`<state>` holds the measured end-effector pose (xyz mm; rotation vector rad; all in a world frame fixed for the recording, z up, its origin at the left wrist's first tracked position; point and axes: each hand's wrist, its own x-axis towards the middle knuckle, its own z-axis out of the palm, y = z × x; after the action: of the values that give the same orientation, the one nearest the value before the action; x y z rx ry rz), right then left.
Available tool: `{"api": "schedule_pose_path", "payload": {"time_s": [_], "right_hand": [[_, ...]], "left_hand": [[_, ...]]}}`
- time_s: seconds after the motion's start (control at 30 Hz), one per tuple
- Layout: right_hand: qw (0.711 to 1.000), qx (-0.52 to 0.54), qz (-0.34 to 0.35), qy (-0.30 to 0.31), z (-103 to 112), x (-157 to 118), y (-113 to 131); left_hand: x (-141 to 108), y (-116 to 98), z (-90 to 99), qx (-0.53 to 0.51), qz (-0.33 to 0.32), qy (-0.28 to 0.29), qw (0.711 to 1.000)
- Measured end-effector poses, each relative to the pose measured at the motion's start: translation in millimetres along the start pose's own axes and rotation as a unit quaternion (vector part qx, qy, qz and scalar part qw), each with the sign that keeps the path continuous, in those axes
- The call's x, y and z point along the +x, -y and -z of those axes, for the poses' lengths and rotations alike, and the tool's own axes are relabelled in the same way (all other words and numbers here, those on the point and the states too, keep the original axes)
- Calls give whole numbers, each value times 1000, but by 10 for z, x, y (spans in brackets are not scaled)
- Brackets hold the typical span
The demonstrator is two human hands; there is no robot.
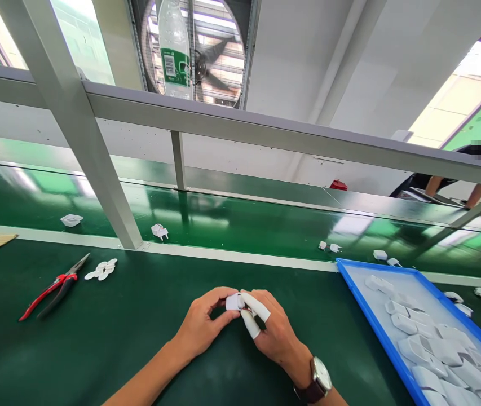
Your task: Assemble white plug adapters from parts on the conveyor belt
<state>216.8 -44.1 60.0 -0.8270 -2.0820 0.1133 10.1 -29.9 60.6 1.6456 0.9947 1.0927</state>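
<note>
We've got the small white plug piece (235,302) pinched between our left hand (201,327) and right hand (272,332) (fingertips capped white), mid-counter (138,338), roomy between pliers (54,287) and blue tray (367,316) edge.

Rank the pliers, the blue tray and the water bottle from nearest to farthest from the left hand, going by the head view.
From the left hand:
1. Pliers, on the green bench to its left.
2. Blue tray, on the bench to its right, past the right hand; not far behind the pliers.
3. Water bottle, up on the rail, plainly farthest.
</note>
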Motion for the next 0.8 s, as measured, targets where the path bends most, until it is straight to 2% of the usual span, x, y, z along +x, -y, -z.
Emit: {"api": "schedule_pose_path", "payload": {"time_s": [0.13,0.3,0.43,0.53,0.67,0.8], "right_hand": [[999,33,-5,-3,-13,10,18],[996,73,-31,28,-26,15,28],[995,92,-28,14,-57,-7,5],[989,132,-61,-12,-71,-13,-1],[986,134,-94,16,-65,-16,35],[986,125,-99,40,-62,-37,61]], "left_hand": [[-1,6,6,-1,8,-1,1000],[-33,41,-30,12,12,-20,1000],[-21,59,-42,-95,56,3,994],[1,63,-39,-167,74,8,983],[3,63,-40,-185,81,12,979],[-17,70,-54,-167,84,14,982]]}}
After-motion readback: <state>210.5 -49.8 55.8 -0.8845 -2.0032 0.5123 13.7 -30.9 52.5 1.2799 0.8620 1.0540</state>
